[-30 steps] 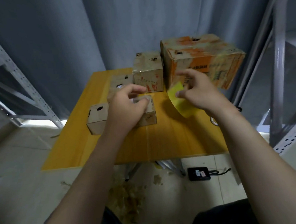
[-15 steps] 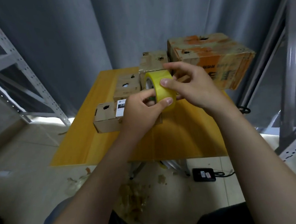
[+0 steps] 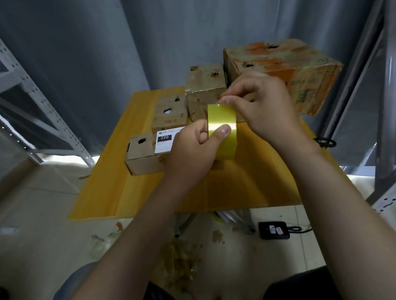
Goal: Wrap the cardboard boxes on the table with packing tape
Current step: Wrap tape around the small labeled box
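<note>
1. Yellow table (image 3: 125,192) before a grey curtain (image 3: 184,33); boxes (image 3: 280,62) crowd its far half.
2. Left hand (image 3: 192,155) grips the tape (image 3: 225,138) above the table; right hand (image 3: 266,107) pinches its top edge.
3. Label (image 3: 168,141) reads "220".

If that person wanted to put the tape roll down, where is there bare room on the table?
The table is bare along its front, between the near edge and the labelled box. Another bare patch lies right of that box, before the large orange box. The far side is crowded: the holed box and medium box stand packed against it.
</note>
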